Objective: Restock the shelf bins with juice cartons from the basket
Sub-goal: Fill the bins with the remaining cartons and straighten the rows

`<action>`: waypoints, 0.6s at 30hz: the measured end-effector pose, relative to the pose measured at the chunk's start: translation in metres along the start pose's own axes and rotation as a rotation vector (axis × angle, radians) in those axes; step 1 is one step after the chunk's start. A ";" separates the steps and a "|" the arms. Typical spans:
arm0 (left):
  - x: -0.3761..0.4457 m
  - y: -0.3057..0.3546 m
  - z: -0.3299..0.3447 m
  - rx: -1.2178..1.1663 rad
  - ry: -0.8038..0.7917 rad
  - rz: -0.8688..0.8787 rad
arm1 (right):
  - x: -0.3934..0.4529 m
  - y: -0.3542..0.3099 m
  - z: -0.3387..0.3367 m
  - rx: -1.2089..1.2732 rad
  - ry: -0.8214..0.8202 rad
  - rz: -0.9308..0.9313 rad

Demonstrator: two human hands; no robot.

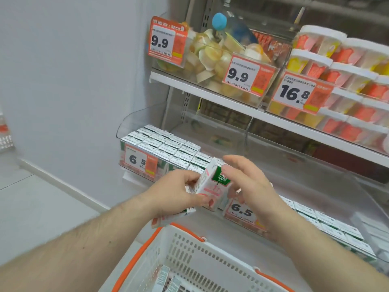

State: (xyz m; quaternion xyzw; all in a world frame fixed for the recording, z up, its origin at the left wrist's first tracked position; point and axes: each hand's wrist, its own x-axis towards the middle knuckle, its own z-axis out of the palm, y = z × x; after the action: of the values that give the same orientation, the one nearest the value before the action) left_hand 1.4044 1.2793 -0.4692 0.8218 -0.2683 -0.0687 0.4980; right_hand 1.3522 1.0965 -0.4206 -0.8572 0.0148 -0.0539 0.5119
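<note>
Apparently, juice carton between left-hand fingers and right-hand fingers.

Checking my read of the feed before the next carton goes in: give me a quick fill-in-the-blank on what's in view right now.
1. The pink juice carton is held between ____ hands.
2. The price tag on the left shelf bin reads ____.
3. The white basket has ____ handles.
4. The left hand grips more cartons, and the right hand touches the carton's ____ side.

Missing words: both; 6.5; orange; right
</note>
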 end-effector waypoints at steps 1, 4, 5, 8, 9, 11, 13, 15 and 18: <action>0.000 -0.001 0.000 0.037 0.029 0.007 | 0.004 -0.004 0.008 -0.088 0.012 -0.021; 0.003 -0.006 -0.002 0.117 0.152 -0.003 | 0.022 -0.012 0.026 -0.213 0.152 -0.065; 0.005 -0.007 -0.004 0.111 0.215 -0.033 | 0.028 -0.013 0.028 -0.202 0.190 -0.052; 0.011 -0.013 -0.012 0.038 0.413 -0.183 | 0.050 -0.023 0.019 -0.158 0.337 -0.050; 0.013 -0.016 -0.013 0.021 0.449 -0.212 | 0.058 -0.029 0.014 -0.178 0.375 -0.076; 0.016 -0.022 -0.013 0.026 0.478 -0.243 | 0.074 -0.041 0.009 -0.315 0.400 -0.135; 0.020 -0.026 -0.011 0.077 0.491 -0.284 | 0.095 -0.045 0.009 -0.535 0.388 -0.175; 0.024 -0.026 -0.009 0.139 0.510 -0.333 | 0.122 -0.041 0.015 -0.774 0.366 -0.181; 0.030 -0.024 -0.004 0.180 0.512 -0.370 | 0.156 -0.031 0.025 -0.899 0.280 -0.013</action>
State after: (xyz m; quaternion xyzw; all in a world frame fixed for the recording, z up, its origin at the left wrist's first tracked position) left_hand 1.4398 1.2757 -0.4829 0.8879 0.0147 0.0750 0.4537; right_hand 1.5086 1.1209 -0.3930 -0.9784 0.1005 -0.1604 0.0827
